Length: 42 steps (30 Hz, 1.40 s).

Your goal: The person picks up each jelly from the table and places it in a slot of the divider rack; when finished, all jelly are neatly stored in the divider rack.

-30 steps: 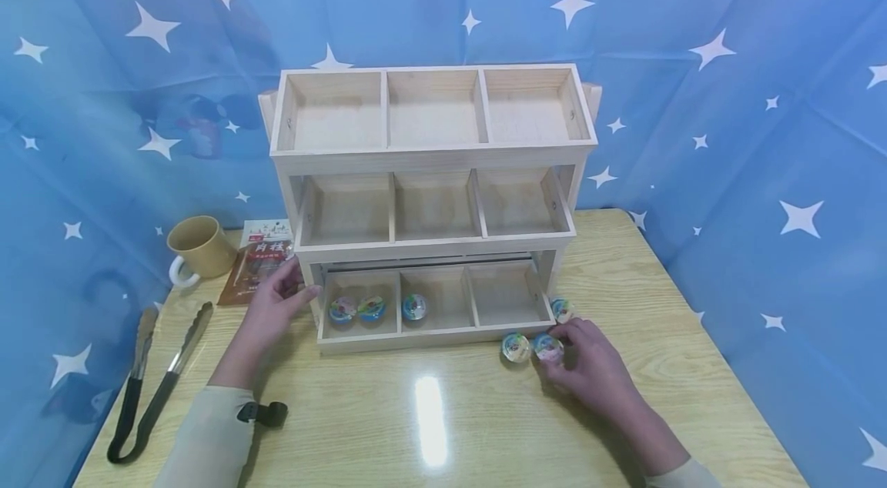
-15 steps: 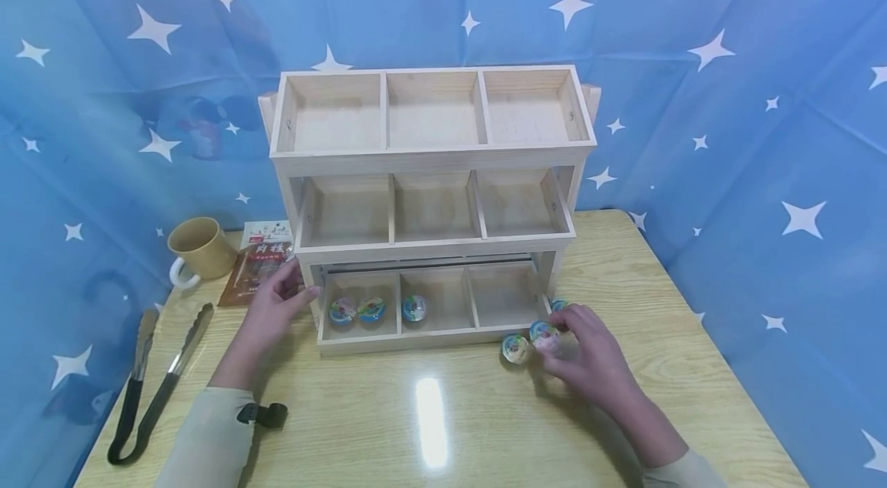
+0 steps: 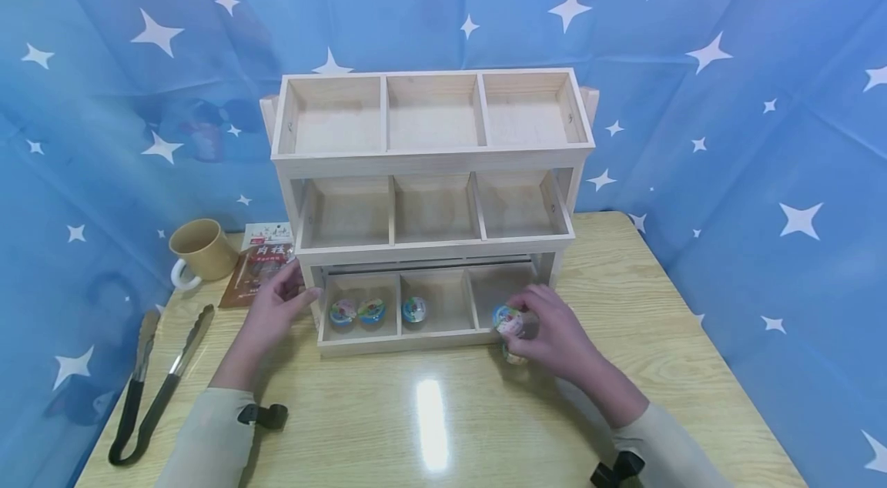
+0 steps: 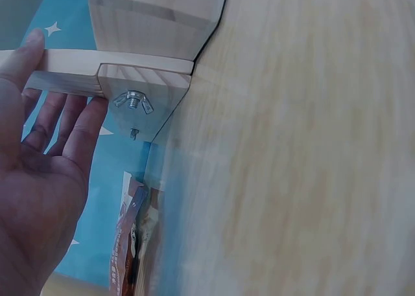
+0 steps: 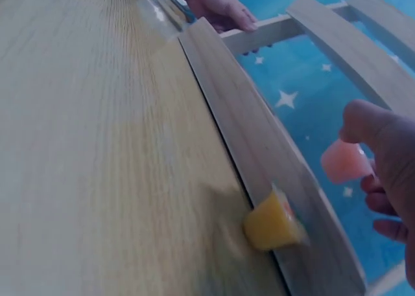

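Note:
In the head view, a three-tier wooden shelf [image 3: 430, 162] stands at the back of the table. My left hand [image 3: 270, 309] grips its left upright [image 4: 68, 72], thumb on one side and fingers on the other. A pink jelly cup [image 5: 343, 161] with a printed lid is pinched in my right hand [image 3: 557, 334], held just above the front of the bottom tier's right compartment. Below it, a yellow jelly cup [image 5: 271, 223] stands on the table against the shelf front, mostly hidden in the head view. Two jelly cups [image 3: 371, 310] sit in the bottom left compartment, one jelly cup [image 3: 414, 309] in the middle.
At the left lie black-handled tongs [image 3: 162, 388]. Behind them are a tan mug [image 3: 204, 249] with a white handle and a flat brown packet [image 3: 252, 272]. A blue starry curtain [image 3: 728, 126] surrounds the wooden table [image 3: 346, 426].
My right hand has lifted the pink jelly cup off the table and carried it left, over the edge of the bottom tier. My left hand has stayed on the upright.

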Motion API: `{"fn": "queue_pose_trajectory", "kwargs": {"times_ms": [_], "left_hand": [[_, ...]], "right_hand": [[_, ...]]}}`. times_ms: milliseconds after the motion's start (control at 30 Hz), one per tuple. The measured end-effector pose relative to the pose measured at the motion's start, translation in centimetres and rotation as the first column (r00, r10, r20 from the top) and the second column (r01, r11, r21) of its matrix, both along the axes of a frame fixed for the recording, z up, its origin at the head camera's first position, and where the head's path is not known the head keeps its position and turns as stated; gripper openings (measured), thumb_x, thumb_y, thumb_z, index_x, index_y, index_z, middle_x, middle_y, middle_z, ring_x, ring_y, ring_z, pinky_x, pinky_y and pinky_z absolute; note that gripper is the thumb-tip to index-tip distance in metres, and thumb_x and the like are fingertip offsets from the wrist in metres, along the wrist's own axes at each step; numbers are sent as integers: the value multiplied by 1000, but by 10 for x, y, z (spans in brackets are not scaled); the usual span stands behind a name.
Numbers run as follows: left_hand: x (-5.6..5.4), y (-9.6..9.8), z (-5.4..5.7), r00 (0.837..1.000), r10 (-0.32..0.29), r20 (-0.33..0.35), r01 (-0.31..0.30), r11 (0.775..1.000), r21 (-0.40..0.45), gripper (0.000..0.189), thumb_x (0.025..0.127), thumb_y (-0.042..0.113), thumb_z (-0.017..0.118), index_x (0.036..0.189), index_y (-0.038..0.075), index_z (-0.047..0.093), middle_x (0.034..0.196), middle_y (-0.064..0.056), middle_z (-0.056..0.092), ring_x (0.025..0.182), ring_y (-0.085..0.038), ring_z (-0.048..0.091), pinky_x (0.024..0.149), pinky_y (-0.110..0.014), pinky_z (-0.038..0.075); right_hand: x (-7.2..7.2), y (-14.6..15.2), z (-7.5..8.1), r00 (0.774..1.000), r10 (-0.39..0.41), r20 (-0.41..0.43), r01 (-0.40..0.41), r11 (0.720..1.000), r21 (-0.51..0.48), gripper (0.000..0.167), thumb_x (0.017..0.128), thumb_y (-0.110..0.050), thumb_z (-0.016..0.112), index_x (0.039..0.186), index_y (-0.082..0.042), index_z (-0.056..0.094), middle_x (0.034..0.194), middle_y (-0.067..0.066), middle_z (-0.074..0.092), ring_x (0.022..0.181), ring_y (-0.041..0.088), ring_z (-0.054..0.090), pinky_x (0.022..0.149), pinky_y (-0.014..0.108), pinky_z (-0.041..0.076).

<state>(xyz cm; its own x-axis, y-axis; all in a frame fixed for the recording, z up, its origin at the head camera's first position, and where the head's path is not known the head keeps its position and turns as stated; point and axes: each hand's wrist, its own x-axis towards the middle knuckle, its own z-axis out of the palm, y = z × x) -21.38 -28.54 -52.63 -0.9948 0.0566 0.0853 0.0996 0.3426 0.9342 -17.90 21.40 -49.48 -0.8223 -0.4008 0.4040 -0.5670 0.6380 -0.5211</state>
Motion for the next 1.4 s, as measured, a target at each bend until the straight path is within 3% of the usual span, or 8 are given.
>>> {"fn": "queue_pose_trajectory", "kwargs": {"times_ms": [367,567,967,1400], "left_hand": [[2,1,1,1000,3,28,-3,1000,8,73,107,24,77,172,22,43,142,-18,68,125,-18,64,100,-18,52],[2,0,1,999,2,32,-2,1000,11,74,107,26,77,172,23,42,144,-18,67,129,-21,63,102,-18,51],[2,0,0,1000,-4,26,3,1000,21,74,108,26,77,172,23,42,147,-18,66,134,-25,62,102,-17,51],[1,1,2,1000,-2,20,2,1000,17,73,108,24,76,172,22,42,145,-19,67,128,-18,63,103,-17,51]], "right_hand": [[-26,-34,7,992,81,92,-89,992,87,46,80,-23,90,122,-10,77,122,2,74,119,30,67,103,57,57],[-42,-48,7,975,177,134,-191,976,104,48,85,-25,90,128,-8,77,131,6,76,129,34,66,110,58,54],[-73,-69,1,954,297,30,-294,918,266,46,86,-32,88,126,-12,78,128,0,74,125,23,64,113,46,52],[-86,-76,-8,939,343,4,-319,869,378,45,89,-41,91,124,-18,79,128,-4,73,125,20,62,112,42,52]]}}
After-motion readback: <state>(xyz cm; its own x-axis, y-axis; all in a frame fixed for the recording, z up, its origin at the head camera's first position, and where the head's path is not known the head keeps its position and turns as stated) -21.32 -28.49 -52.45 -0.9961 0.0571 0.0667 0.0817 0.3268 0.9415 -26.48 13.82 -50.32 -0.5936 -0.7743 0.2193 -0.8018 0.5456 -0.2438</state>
